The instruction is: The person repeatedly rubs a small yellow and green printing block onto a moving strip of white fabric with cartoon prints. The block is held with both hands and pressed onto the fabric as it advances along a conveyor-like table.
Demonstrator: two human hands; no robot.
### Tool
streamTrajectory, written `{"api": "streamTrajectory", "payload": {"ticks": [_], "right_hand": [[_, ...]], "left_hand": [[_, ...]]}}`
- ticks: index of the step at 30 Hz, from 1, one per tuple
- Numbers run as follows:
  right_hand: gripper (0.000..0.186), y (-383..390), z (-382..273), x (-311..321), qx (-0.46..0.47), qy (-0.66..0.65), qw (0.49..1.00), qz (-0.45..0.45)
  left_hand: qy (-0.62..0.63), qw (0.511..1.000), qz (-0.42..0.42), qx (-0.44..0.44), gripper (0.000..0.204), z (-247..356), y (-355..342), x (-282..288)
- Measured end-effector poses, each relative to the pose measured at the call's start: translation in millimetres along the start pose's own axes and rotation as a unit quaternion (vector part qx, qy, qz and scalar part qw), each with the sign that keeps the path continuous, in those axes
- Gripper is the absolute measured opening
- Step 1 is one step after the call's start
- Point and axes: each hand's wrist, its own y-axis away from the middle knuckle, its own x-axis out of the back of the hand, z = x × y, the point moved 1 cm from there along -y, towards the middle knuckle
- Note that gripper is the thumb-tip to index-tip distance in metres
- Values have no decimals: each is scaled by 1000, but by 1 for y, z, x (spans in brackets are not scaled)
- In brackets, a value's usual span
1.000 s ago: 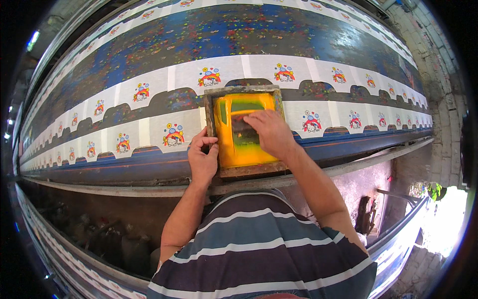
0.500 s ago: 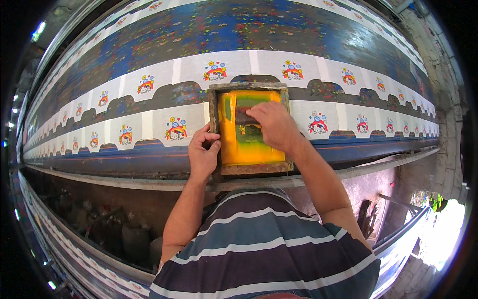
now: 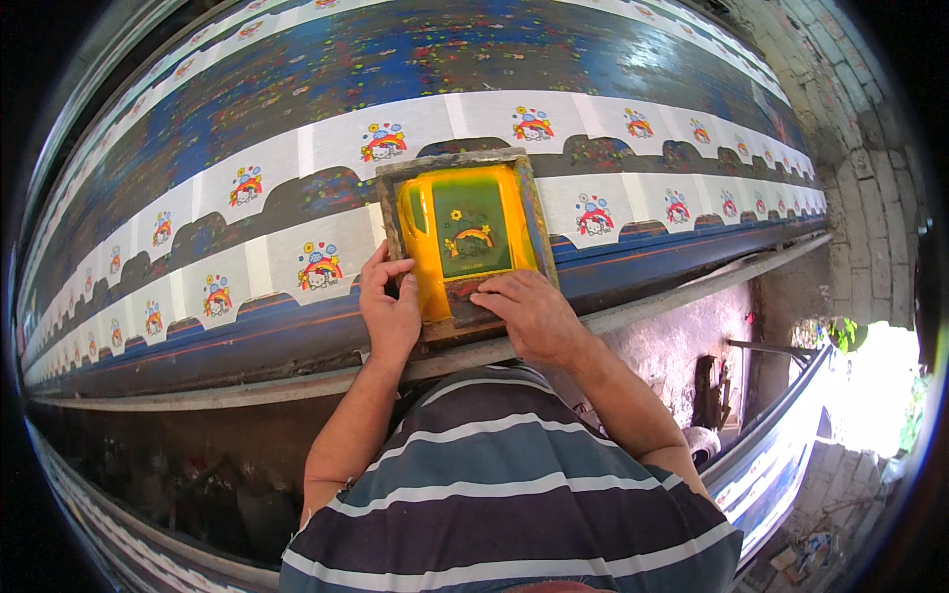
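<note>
A wooden-framed printing screen [image 3: 540,222] lies on the long table in front of me. Yellow ink [image 3: 422,267] is thick along the left side of its mesh, and a flower and rainbow design shows in the dark green middle. At the screen's near end, my right hand [image 3: 534,314] grips a brown squeegee [image 3: 461,291], its fingers closed over the top edge. My left hand [image 3: 388,308] has its bent fingers against the frame's left side near the lower corner. Whatever lies beneath the screen is mostly hidden.
White cut fabric pieces [image 3: 593,210] with colourful printed motifs run in rows along the ink-spattered table [image 3: 336,89]. A rail [image 3: 692,279] follows the table's near edge, close to my body. Behind me at the lower right stands another table [image 3: 771,494] with printed pieces.
My right hand has drawn the squeegee from the screen's upper part down to its near end, uncovering the design. My view has shifted, so the screen appears slightly tilted and further left.
</note>
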Motion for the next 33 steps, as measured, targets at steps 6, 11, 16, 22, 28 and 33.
{"api": "streamTrajectory", "payload": {"ticks": [6, 11, 16, 22, 28, 33], "right_hand": [[51, 19, 2, 2, -11, -32, 997, 73], [48, 55, 27, 5, -141, -30, 959, 245], [44, 97, 67, 13, -195, -157, 934, 254], [46, 149, 127, 55, -172, -118, 937, 282], [46, 191, 173, 92, -161, -127, 934, 291], [46, 202, 188, 100, -137, -140, 937, 288]], "left_hand": [[-91, 994, -10, -53, 38, 12, 2, 0], [-62, 997, 11, -52, 38, 22, 2, -4], [-99, 992, 27, -75, 36, 44, 10, -40], [-82, 993, 22, -87, 35, 60, 24, -140], [-24, 998, 12, -60, 37, 62, 37, -210], [29, 1000, 12, 2, 37, 64, 38, -223]]}}
